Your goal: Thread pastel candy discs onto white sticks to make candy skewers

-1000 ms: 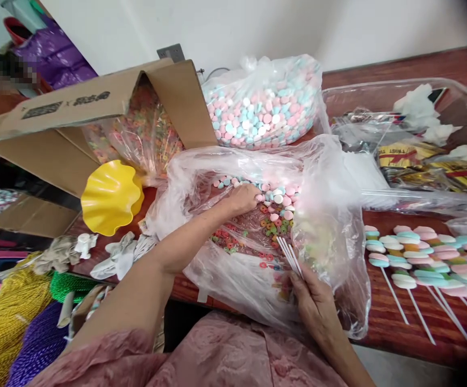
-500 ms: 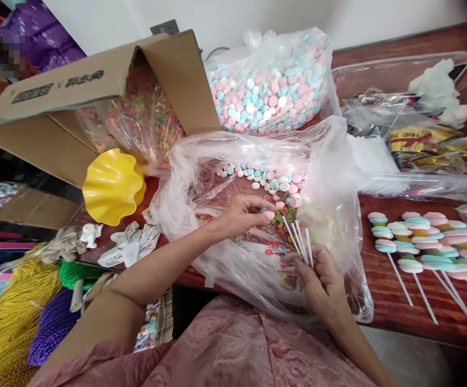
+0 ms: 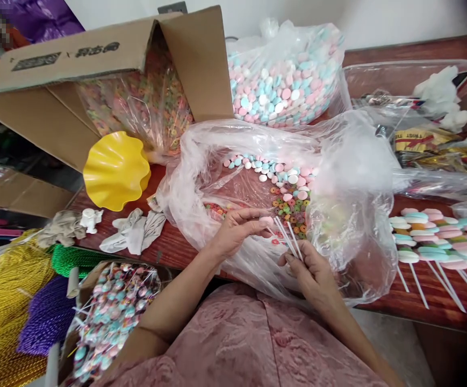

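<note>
Between the thumb and fingers of my left hand point(image 3: 233, 232) is a round pink candy point(image 3: 266, 221). It meets the upper end of one of several thin white sticks point(image 3: 293, 240). My right hand point(image 3: 313, 270) is closed around the lower ends of these sticks, which fan out toward the left hand. Both hands are over an open clear plastic bag point(image 3: 201, 141). Inside the bag lie pink, blue and white round candies point(image 3: 281, 167) and a pile of colourful ring candies point(image 3: 293, 210).
Rows of candies on sticks point(image 3: 438, 242) lie at the right. A yellow wavy bowl point(image 3: 114, 171) stands left, by a cardboard box point(image 3: 201, 64). Behind is a full candy bag point(image 3: 285, 80); wrapped candies point(image 3: 112, 306) fill a box below the table edge.
The pink candy in my left hand has come up against a stick's end. The sticks have shifted left and the view has turned, showing more of the box below.
</note>
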Available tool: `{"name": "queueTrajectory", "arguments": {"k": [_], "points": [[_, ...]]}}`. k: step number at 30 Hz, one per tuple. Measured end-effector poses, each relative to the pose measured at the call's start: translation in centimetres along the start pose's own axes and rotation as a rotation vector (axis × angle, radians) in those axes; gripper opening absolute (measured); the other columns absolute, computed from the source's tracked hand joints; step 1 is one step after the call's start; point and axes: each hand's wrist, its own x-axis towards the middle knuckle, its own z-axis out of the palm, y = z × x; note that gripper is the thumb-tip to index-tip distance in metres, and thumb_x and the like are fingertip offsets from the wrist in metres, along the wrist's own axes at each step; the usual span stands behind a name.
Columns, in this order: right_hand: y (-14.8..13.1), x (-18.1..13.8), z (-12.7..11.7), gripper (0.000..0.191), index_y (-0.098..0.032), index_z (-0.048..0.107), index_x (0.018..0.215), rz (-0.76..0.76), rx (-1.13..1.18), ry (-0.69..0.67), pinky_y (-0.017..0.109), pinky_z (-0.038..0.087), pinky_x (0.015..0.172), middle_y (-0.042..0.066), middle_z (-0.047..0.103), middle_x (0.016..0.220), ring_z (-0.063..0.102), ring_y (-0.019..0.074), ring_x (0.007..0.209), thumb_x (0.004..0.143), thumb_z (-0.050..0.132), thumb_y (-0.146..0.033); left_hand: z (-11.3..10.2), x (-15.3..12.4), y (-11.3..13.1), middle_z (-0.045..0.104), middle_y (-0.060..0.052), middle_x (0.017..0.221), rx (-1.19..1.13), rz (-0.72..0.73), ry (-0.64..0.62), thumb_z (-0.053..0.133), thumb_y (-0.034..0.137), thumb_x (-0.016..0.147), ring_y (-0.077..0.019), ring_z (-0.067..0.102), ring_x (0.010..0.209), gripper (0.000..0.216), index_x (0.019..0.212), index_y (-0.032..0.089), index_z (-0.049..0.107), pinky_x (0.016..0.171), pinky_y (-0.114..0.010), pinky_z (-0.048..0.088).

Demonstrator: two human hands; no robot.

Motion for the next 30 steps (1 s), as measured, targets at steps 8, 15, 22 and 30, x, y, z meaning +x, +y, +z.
{"name": "queueTrajectory", "arguments": {"k": [8, 15, 22, 30], "points": [[-0.3, -0.6, 0.0, 0.020, -0.022, 0.062, 0.085, -0.029, 0.000, -0.035, 0.027, 0.038, 0.059, -0.001, 0.061, 0.071, 0.052, 0.0149, 0.062, 0.097, 0.049, -0.032, -0.7, 0.1, -0.6, 0.077, -0.005, 0.082, -0.188, -0.056, 0.129, 0.093, 0.031, 0.060, -0.0158, 0.072, 0.068, 0.037, 0.088, 0.013, 0.078, 0.066, -0.029, 0.061], [-0.2, -0.2, 0.0, 0.020, -0.022, 0.061, 0.084, 0.015, -0.050, -0.012, 0.027, 0.039, 0.060, -0.001, 0.061, 0.071, 0.053, 0.0149, 0.063, 0.096, 0.049, -0.032, -0.8, 0.1, -2.2, 0.077, -0.003, 0.085, 0.153, 0.240, 0.143, 0.086, 0.035, 0.072, -0.0136, 0.072, 0.073, 0.029, 0.094, 0.017, 0.078, 0.071, -0.027, 0.060], [-0.7, -0.3, 0.9, 0.016, -0.021, 0.061, 0.100, -0.018, -0.030, 0.052, 0.026, 0.040, 0.054, -0.003, 0.065, 0.070, 0.051, 0.0133, 0.054, 0.096, 0.050, -0.031, -1.0, 0.2, -2.4, 0.080, -0.008, 0.099, 0.897, 0.917, 0.214, 0.070, 0.018, 0.089, -0.0156, 0.075, 0.091, 0.014, 0.102, 0.017, 0.076, 0.086, -0.028, 0.061], [0.0, -0.7, 1.7, 0.026, -0.021, 0.055, 0.072, -0.132, 0.031, 0.065, 0.024, 0.036, 0.051, -0.005, 0.049, 0.057, 0.046, 0.0108, 0.050, 0.097, 0.049, -0.025, -0.9, -0.1, -2.8, 0.080, -0.009, 0.102, 1.104, 1.090, 0.167, 0.060, 0.010, 0.092, -0.0162, 0.076, 0.096, 0.024, 0.109, 0.019, 0.074, 0.087, -0.027, 0.063]]}}
